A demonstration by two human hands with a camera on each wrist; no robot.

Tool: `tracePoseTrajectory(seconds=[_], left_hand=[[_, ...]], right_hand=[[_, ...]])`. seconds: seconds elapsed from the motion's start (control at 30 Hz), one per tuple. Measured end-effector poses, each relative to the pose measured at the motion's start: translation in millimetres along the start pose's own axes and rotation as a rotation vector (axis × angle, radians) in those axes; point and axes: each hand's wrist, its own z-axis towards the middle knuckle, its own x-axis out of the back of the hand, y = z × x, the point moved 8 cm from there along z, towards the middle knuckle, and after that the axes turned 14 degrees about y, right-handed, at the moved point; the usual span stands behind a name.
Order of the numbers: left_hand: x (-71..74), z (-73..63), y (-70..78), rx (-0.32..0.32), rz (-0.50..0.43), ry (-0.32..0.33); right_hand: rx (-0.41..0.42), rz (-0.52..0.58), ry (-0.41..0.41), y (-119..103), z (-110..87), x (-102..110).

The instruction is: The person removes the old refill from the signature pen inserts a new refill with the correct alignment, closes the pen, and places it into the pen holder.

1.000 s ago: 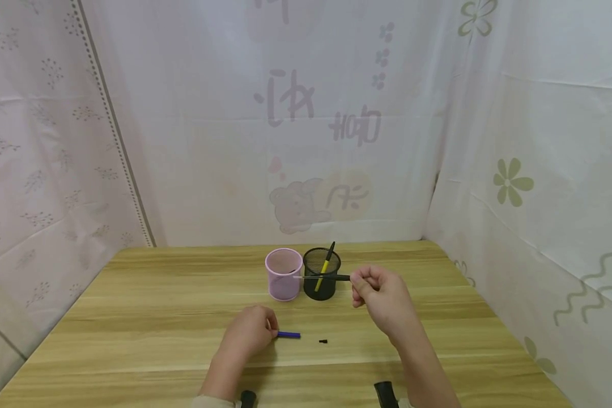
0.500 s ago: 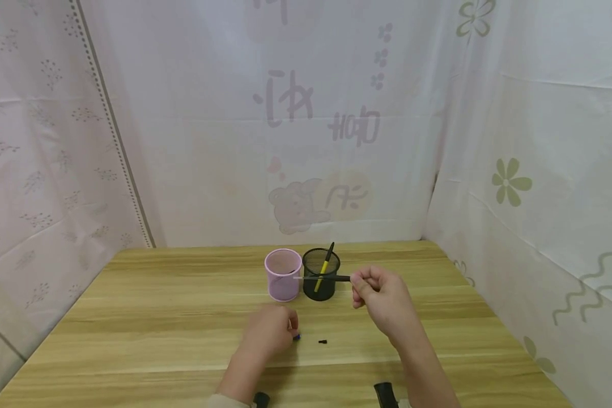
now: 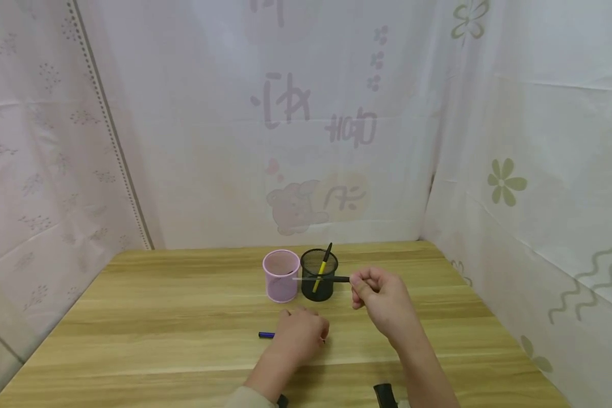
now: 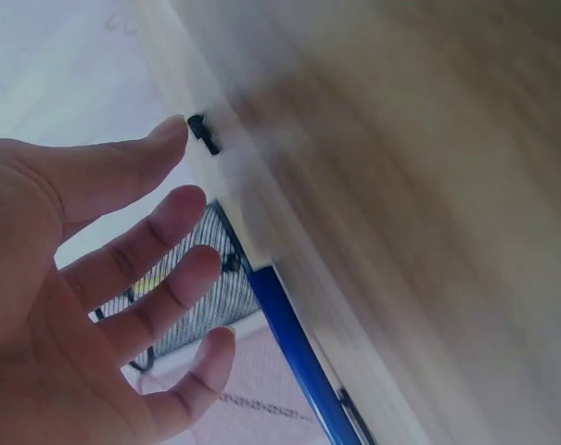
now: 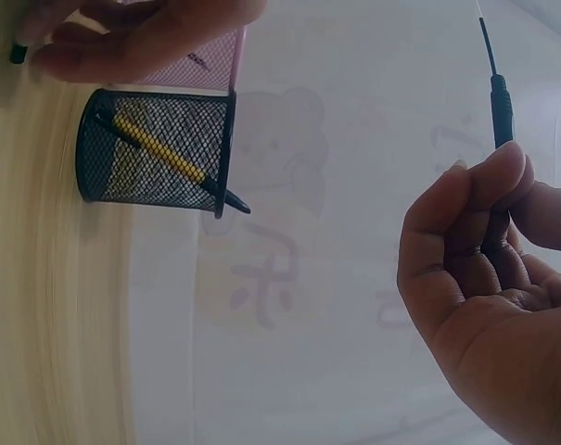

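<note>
My right hand holds up a pen refill, thin and partly clear, by its thicker black end between thumb and fingers. It lies level in front of the cups in the head view. My left hand hovers low over the table, fingers spread and slightly bent. Its thumb tip is right beside a small black pen piece; whether they touch I cannot tell. A blue pen barrel lies on the table under that hand, its right part hidden in the head view.
A pink mesh pen cup and a black mesh pen cup stand side by side further back. A yellow and black pen leans in the black one. Patterned curtains surround the wooden table.
My left hand has moved right, from the blue pen barrel to the small black piece, and the barrel's left end now shows. My right hand stays still with the refill.
</note>
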Motion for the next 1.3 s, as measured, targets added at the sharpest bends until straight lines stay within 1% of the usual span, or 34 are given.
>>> tracePoseTrajectory(seconds=[0.13,0.27,0.5,0.67,0.77,0.87,1.1,1.3], left_hand=[[-6.2,0.4,4.9,-0.034,0.047,-0.013],[-6.9,1.3,5.5,-0.045,0.065,-0.020],[5.1,3.7,0.4,-0.049,0.018,-0.030],[9.4,5.3,0.3,-0.082,0.008,-0.075],[8.5,6.8,3.1,-0.111,0.023,-0.098],[6.0,8.0,5.1,-0.136,0.049,-0.107],[2.8,10.6,7.6,-0.196,0.136,-0.099],[-1.2,12.9,6.9,-0.214,0.167,-0.119]], right_hand=[[-0.002,-0.007,0.003,0.2,-0.4,0.1],[-0.004,-0.008,0.006,0.7,0.0,0.3],[-0.006,-0.011,0.008,0.4,0.1,1.1],[-0.005,-0.023,0.009,1.2,0.1,1.8],[-0.004,-0.023,0.008,1.4,0.5,1.8],[-0.005,-0.019,0.008,1.3,0.9,1.8],[0.004,-0.025,0.011,-1.2,-0.5,2.9],[0.005,-0.029,0.010,-3.1,0.5,3.1]])
